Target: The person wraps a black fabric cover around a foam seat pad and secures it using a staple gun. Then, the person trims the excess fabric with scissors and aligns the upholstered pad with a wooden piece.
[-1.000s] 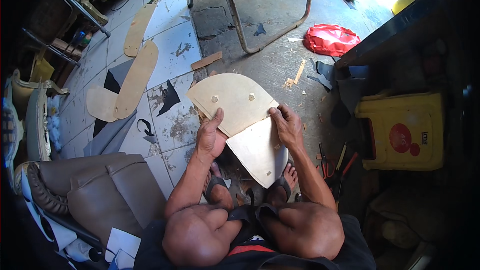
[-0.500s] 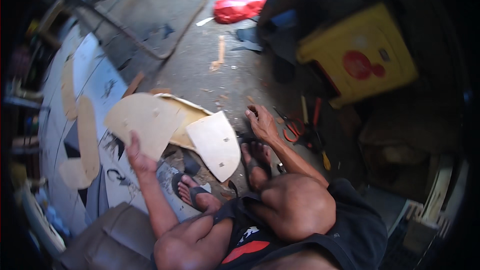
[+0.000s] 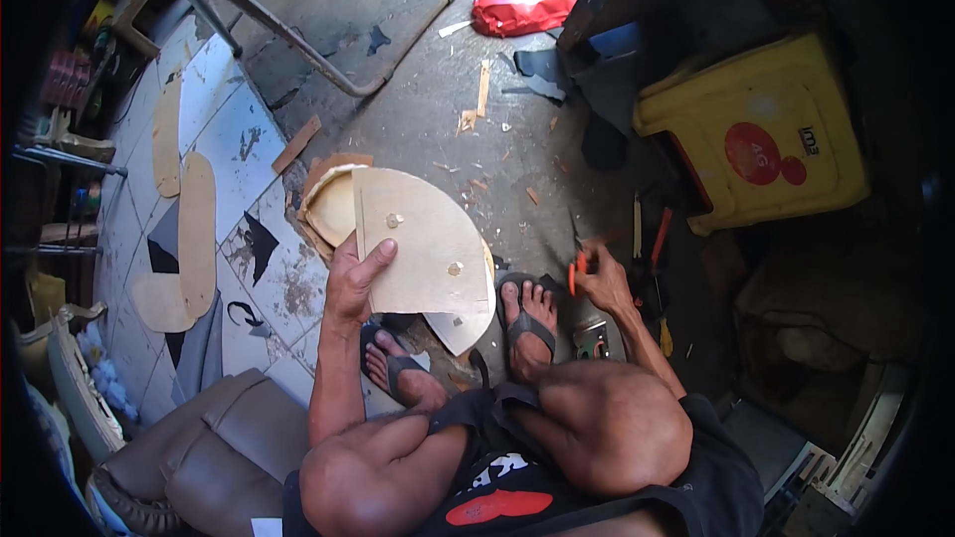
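My left hand (image 3: 353, 283) grips a pale, D-shaped plywood panel (image 3: 428, 239) by its straight edge, thumb on top. Two small round marks show on the panel. Behind it, a cream hollow shell-like piece (image 3: 331, 207) lies on the floor, mostly covered. A second white curved panel (image 3: 463, 330) peeks out beneath, near my feet. On the right, my right hand (image 3: 602, 283) is closed around orange-handled scissors (image 3: 577, 273), their dark blades pointing away from me. The scissors are apart from the panel.
Pliers with red handles (image 3: 662, 236) and a yellow-handled tool (image 3: 666, 338) lie to the right. Beyond stands a yellow plastic stool (image 3: 756, 129). Long wooden pieces (image 3: 197, 229) rest on white tiles at left. A metal chair frame (image 3: 288, 35) and red plastic bag (image 3: 532, 0) are farther off.
My left hand has turned the plywood panel and brought it rightward over the white one. My right hand, empty before, has moved right and picked up the scissors. The view has shifted.
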A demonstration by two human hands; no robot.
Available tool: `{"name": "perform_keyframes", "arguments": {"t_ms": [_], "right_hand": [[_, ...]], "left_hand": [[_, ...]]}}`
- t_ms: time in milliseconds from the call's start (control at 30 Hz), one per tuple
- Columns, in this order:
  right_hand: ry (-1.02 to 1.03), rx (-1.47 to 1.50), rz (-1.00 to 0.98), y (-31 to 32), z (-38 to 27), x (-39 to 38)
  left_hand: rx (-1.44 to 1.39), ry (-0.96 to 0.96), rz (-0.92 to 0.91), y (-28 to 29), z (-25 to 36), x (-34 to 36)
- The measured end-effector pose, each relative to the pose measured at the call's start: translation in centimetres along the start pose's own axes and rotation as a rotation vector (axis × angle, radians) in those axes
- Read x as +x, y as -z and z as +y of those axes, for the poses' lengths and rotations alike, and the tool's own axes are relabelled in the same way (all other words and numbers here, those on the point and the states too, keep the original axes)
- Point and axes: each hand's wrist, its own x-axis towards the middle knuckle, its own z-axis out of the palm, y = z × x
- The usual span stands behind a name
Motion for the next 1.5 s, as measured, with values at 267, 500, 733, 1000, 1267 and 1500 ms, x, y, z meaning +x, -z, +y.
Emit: {"name": "perform_keyframes", "arguments": {"t_ms": [267,500,733,1000,1267,1500], "right_hand": [[0.596,0.1,-0.197,1.9,-16.3,-1.9],[0.744,-0.01,-0.251,1.6,-17.3,0.0],[0.652,0.027,-0.275,1.2,-15.4,-0.5],[0.324,-0.371,0.12,-0.4,-8.7,4.3],[0.268,0.598,-0.457,-7.1,-15.4,0.3],[0.015,0.533,-0.504,-8.2,-12.5,4.3]], "left_hand": [[0.079,0.059,-0.07,-1.2,-0.1,-0.9],[0.136,0.075,-0.097,-0.6,0.0,-1.8],[0.163,0.078,-0.133,-0.6,-0.5,-2.0],[-0.004,0.005,0.059,0.5,-1.9,-1.4],[0.103,0.16,-0.138,1.1,-3.5,-1.1],[1.044,-0.044,0.998,32.1,-2.4,0.7]]}}
